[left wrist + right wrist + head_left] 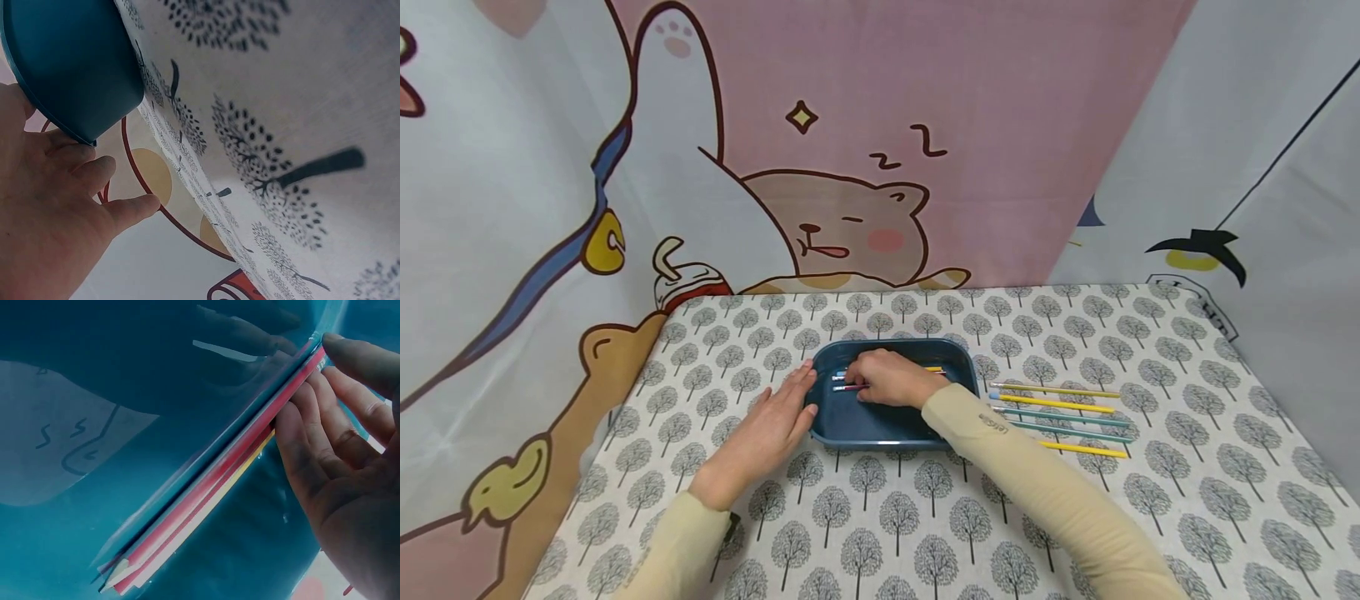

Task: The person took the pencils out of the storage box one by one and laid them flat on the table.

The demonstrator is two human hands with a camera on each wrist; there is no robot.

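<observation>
A dark teal tray (880, 429) with rounded corners sits on the table. My left hand (767, 429) rests against its left rim with fingers stretched out; the left wrist view has them along the tray's outer wall (78, 62). Inside the tray is my right hand (895, 379), thumb and fingertips pinching a red pencil (219, 472) close to one end. Beside it, lower in the right wrist view, runs a yellow pencil (250, 460). These pencils lie side by side near the tray floor, partly hidden by the right hand in the head view.
Right of the tray, several pencils lie in a loose row on the tree-print tablecloth (865, 508), among them a yellow pencil (1075, 405) and a green pencil (1067, 417). My right forearm crosses the tray's right front corner. A cartoon-print curtain (1000, 125) hangs behind the table.
</observation>
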